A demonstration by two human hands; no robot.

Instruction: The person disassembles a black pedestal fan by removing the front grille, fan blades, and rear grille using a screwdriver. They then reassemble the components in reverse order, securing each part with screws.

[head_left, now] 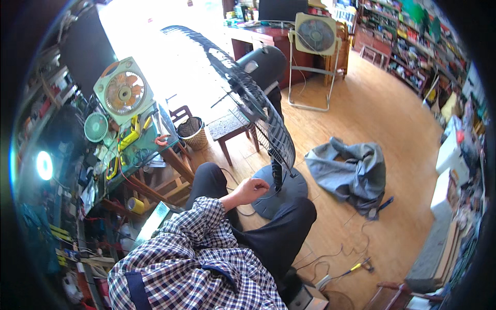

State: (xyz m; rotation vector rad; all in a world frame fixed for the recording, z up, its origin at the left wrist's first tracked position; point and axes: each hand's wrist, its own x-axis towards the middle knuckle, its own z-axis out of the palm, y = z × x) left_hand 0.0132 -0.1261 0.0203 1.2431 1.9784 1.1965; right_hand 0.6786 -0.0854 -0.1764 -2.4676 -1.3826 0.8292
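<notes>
curled fingers of the one hand in view close into a loose fist; whether they pinch anything small cannot be told. it comes out of a checked sleeve on the person's left side, so it reads as the left hand, though that is not certain; the other hand is out of view. the black pedestal fan stands just ahead of the fist, its round base on the wooden floor just to the right of the knuckles, near but seemingly not touching. the fan's pole rises upright from the base, and the wire guard tilts up and away to the left. counted: one pedestal fan at hand, two pale box fans, one on the cluttered workbench, one on a stand by the desk, one small green fan, one grey cloth, one woven basket, one low stool.
</notes>
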